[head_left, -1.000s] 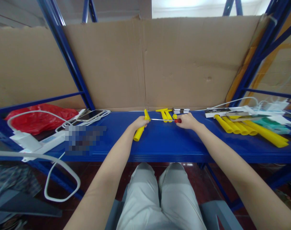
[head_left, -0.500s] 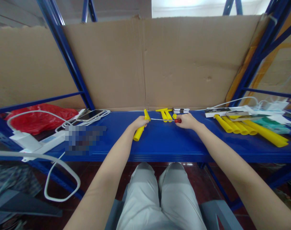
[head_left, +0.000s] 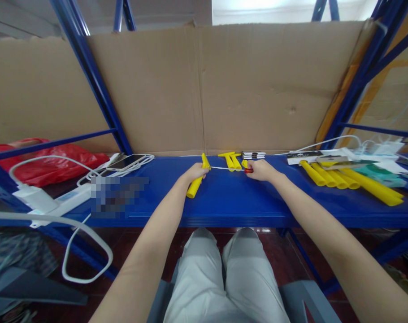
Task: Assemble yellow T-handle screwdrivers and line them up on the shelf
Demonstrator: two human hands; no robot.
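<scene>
My left hand (head_left: pixel 197 171) is closed around a yellow T-shaped plastic handle (head_left: pixel 194 187), its tubular end pointing down toward the shelf's front edge. In my right hand (head_left: pixel 262 170) is a screwdriver (head_left: pixel 249 170) with a red grip. Its thin metal shaft runs level to the left, and the tip meets the head of the yellow handle; the exact contact is too small to tell. Just behind the shaft, several more yellow T-shaped pieces (head_left: pixel 228 160) lie on the blue shelf. A small stack of white-and-black flat pieces (head_left: pixel 253 155) lies behind my right hand.
Several yellow tubes (head_left: pixel 320 176) lie at the right beside a long box (head_left: pixel 303 157) and a knife-like blade. At the left are a red plastic bag (head_left: pixel 56 163), a white power strip (head_left: pixel 66 202), cables and a phone (head_left: pixel 126 162). Cardboard (head_left: pixel 258 85) stands along the back.
The red plastic bag at the left has shifted shape slightly. Both hands stay in nearly the same place, with the screwdriver still against the yellow handle.
</scene>
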